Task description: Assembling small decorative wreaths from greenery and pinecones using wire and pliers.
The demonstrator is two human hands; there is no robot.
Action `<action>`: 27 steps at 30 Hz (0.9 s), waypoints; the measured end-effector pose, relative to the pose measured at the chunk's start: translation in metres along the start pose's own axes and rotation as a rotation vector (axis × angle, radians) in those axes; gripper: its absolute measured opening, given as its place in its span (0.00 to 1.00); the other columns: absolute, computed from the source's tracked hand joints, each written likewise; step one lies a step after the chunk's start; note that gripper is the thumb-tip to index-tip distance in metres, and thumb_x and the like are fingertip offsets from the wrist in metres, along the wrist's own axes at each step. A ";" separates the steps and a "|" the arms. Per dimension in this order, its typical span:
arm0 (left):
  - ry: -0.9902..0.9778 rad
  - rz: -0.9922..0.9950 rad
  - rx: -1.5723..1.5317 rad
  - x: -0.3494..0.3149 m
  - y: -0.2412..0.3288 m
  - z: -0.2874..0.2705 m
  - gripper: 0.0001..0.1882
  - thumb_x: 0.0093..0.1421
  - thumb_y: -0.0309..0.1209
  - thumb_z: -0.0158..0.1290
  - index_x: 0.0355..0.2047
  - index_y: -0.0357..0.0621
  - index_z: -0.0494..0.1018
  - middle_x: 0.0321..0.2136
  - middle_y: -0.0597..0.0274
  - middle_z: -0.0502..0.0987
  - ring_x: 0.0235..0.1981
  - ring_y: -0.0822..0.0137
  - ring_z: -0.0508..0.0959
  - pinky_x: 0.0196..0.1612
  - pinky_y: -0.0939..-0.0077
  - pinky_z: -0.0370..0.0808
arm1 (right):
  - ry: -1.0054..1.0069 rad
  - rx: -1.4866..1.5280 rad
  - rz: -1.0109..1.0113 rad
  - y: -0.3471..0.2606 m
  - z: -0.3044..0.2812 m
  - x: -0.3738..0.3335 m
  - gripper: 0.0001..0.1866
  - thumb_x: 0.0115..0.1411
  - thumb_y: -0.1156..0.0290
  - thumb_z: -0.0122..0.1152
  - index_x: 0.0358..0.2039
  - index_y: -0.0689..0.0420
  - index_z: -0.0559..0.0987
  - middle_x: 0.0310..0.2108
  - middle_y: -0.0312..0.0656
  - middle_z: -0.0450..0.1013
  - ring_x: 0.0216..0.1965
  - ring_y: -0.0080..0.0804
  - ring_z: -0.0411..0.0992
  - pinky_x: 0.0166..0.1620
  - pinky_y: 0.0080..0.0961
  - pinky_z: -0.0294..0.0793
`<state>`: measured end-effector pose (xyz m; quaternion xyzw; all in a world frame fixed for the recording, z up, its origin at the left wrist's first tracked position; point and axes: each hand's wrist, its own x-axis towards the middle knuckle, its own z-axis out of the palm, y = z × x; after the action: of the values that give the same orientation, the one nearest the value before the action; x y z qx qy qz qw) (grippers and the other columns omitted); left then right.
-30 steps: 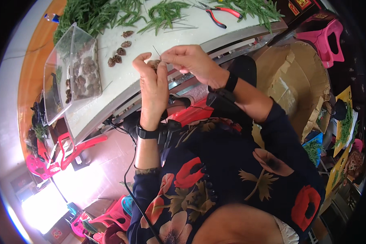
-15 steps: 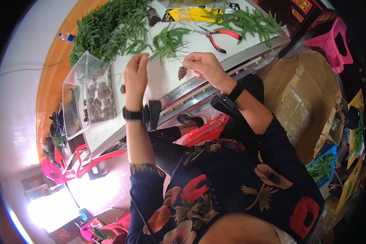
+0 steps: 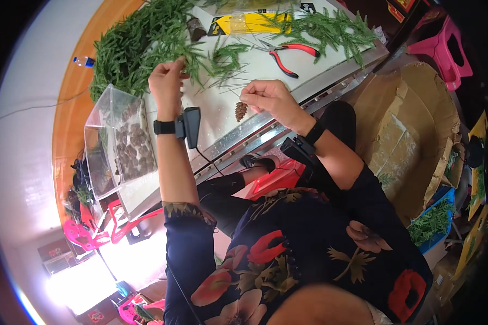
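My right hand (image 3: 271, 100) is closed in a pinch above a small brown pine cone (image 3: 241, 111), which hangs below the fingertips near the table's front edge. Whatever joins cone and fingers is too thin to make out. Farther left, my left hand (image 3: 167, 84) is closed at the edge of the green pine sprigs (image 3: 141, 49). Its fingertips pinch one sprig (image 3: 194, 60), whose needles fan out to the right. Between and beyond the hands lie thin wires (image 3: 228, 81) and another loose sprig (image 3: 229, 57).
Red-handled pliers (image 3: 287, 54) lie beyond my right hand, near a yellow package (image 3: 255, 23) and more sprigs (image 3: 331, 35). Left of me stands a clear plastic bin (image 3: 100, 151) of pine cones. A large cardboard box (image 3: 412, 124) is at the right, beside a pink stool (image 3: 444, 51).
My left hand has moved left and away from me, from above the table to the sprigs, and now pinches one. The right hand still holds the pine cone, slightly nearer me.
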<state>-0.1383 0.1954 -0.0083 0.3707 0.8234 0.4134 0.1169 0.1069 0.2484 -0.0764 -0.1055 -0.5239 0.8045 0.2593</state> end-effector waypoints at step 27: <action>-0.597 -0.196 -0.823 -0.154 -0.007 -0.064 0.10 0.60 0.35 0.54 0.30 0.40 0.73 0.20 0.68 0.69 0.19 0.77 0.67 0.23 0.82 0.62 | -0.403 -0.555 -0.354 -0.071 0.081 0.000 0.06 0.59 0.72 0.57 0.31 0.62 0.78 0.43 0.41 0.74 0.41 0.23 0.71 0.46 0.21 0.67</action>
<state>-0.0661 0.0455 0.0089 0.3168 0.5543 0.5665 0.5211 0.0927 0.2069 0.0217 0.0805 -0.7722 0.5796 0.2475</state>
